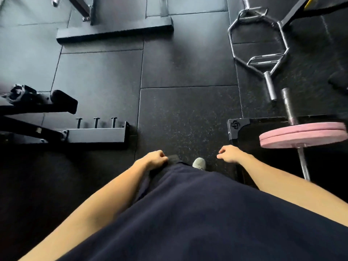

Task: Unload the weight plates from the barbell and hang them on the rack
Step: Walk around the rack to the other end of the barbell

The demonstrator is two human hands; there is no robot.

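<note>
Two pink weight plates (pixel 303 134) sit side by side on a steel barbell (pixel 289 106) at the right, its sleeve end pointing away from me. My right hand (pixel 228 153) hangs loosely curled and holds nothing, left of the plates and apart from them. My left hand (pixel 156 159) hangs by my dark trousers, fingers loosely curled, also holding nothing. A black rack base with three short pegs (pixel 97 129) lies on the floor at the left.
A chrome hex bar (pixel 258 44) lies at the upper right. A black platform corner (pixel 237 127) sits under the barbell. A bench frame (pixel 37 102) stands far left, another black base (pixel 114 29) at the top. Dark rubber floor tiles (pixel 184 76) fill the middle.
</note>
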